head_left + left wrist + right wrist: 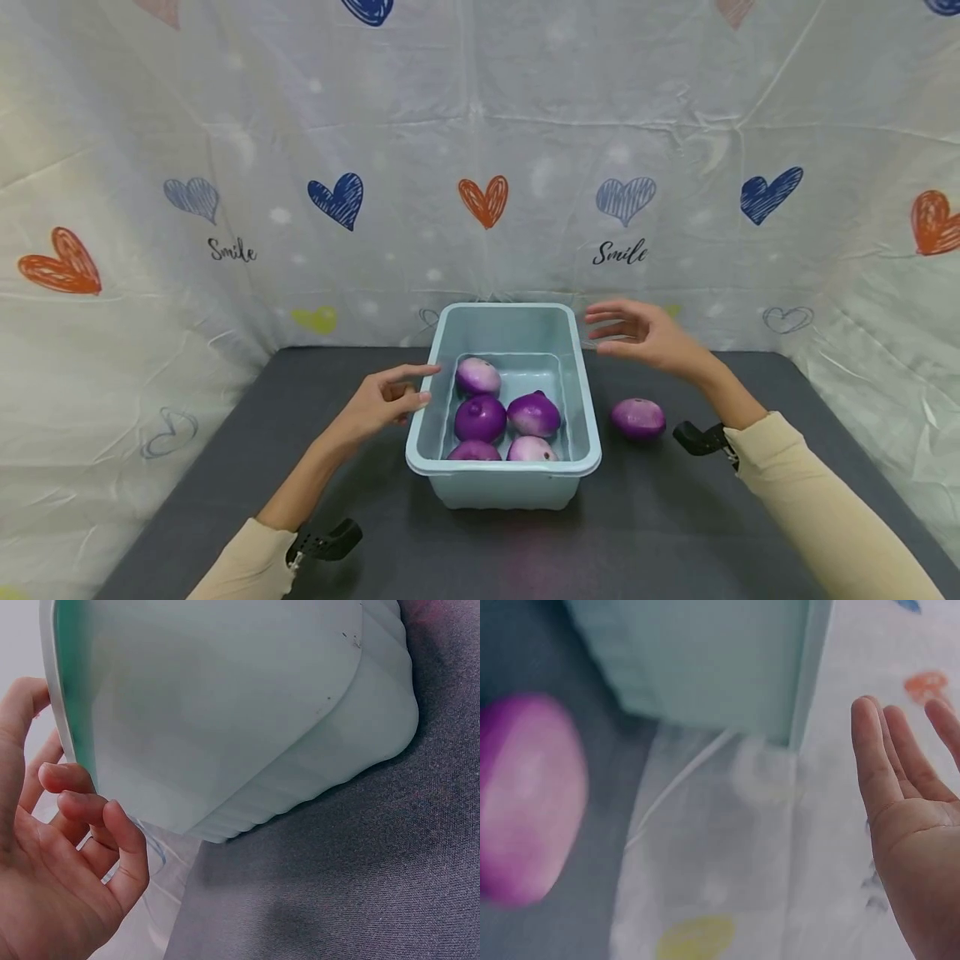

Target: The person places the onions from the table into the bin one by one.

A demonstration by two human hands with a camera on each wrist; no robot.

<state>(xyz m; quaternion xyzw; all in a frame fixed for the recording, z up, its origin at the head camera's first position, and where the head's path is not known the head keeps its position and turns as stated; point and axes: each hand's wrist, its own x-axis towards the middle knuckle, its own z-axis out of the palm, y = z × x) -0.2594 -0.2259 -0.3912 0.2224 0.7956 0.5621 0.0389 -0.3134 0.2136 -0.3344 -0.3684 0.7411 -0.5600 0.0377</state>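
A light blue plastic bin (502, 485) stands in the middle of the table, with several red onions (481, 418) on its floor. Another red onion (638, 418) lies on the table to the bin's right. My left hand (386, 398) is at the bin's left rim, index fingertip right at the edge and the other fingers loosely bent; nothing is in its grasp. On the other side, my right hand (645, 335) hovers beside the far right rim, fingers loosely extended. In the right wrist view this hand (919, 825) holds nothing, and the loose onion (532, 799) appears at the left.
A dark grey cloth (360, 533) covers the table. Behind it hangs a pale curtain (420, 258) printed with hearts and the word Smile, reaching the table's back edge. Black straps (326, 542) are worn on both wrists.
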